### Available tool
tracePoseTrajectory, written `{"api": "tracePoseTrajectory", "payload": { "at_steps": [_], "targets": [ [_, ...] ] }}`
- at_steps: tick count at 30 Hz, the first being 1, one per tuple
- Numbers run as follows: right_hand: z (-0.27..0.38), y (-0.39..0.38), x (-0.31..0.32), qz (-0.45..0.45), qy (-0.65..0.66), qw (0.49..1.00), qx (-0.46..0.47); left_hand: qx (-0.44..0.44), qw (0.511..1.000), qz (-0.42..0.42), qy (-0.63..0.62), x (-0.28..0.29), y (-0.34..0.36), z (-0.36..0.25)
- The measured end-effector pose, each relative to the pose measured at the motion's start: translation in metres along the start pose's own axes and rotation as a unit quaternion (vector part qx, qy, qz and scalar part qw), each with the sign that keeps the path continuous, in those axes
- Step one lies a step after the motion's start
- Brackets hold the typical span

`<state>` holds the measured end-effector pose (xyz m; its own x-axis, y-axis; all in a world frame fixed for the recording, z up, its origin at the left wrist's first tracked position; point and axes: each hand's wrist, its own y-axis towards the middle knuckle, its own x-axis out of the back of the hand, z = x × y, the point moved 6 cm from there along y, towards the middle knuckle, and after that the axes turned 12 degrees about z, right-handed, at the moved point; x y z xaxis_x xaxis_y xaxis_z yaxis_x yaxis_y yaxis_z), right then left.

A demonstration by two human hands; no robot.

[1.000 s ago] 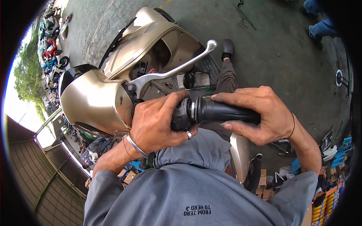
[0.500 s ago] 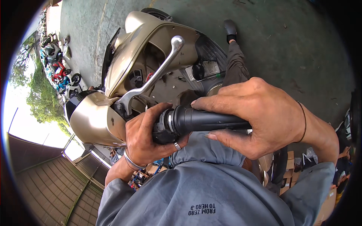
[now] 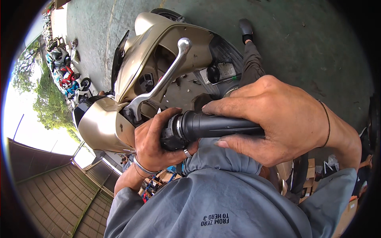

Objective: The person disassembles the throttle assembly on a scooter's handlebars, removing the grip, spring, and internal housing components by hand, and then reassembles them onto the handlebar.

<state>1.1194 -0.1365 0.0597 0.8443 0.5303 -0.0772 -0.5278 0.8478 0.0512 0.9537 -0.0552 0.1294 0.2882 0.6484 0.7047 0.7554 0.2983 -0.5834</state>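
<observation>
Left, background: row of parked motorcycles [image 3: 65, 77] on the floor. Next, gold headlamp cowl [image 3: 105, 123] of a scooter. Silver lever [image 3: 164, 81] leaves the cowl's right edge and slants up and right, ball end uppermost; no hand on it.

Left hand [image 3: 152, 139]: closed round black switch housing [image 3: 170, 139], just right of the cowl's right edge, digits on its far and near sides. Metal bangle at the wrist, ring on one digit.

Silver collar [image 3: 179, 127]: between switch housing and grip. Black grip [image 3: 220, 125]: forms the outer end of the handlebar, running right from the collar; ribbed band at its left end.

Beyond it, round black piece [image 3: 213, 74] and pale plate [image 3: 227, 70], side by side near the near end of the footboard [image 3: 225, 47].

Right hand [image 3: 274, 119]: half-curled about the grip's right end, fingers along the far edge, thumb along the near edge. Thumb-tip contact: cannot tell.

Far right, low: cardboard boxes [image 3: 310, 172].
</observation>
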Motion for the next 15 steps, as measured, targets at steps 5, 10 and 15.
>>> {"api": "tracePoseTrajectory", "payload": {
  "at_steps": [5,10,15],
  "targets": [
    [0.006,-0.0028,0.0036,-0.002,-0.085,0.996,0.026,-0.008,1.0,-0.012,-0.001,-0.0011,-0.0023,0.0004],
    [0.0039,-0.0059,0.0031,-0.037,-0.021,0.997,0.06,-0.012,1.0,-0.016,-0.012,-0.0024,-0.0022,0.0006],
    [0.0002,-0.0062,0.0032,-0.045,0.022,0.998,0.035,-0.022,1.0,-0.016,-0.012,-0.0029,-0.0018,0.0009]
  ]
}}
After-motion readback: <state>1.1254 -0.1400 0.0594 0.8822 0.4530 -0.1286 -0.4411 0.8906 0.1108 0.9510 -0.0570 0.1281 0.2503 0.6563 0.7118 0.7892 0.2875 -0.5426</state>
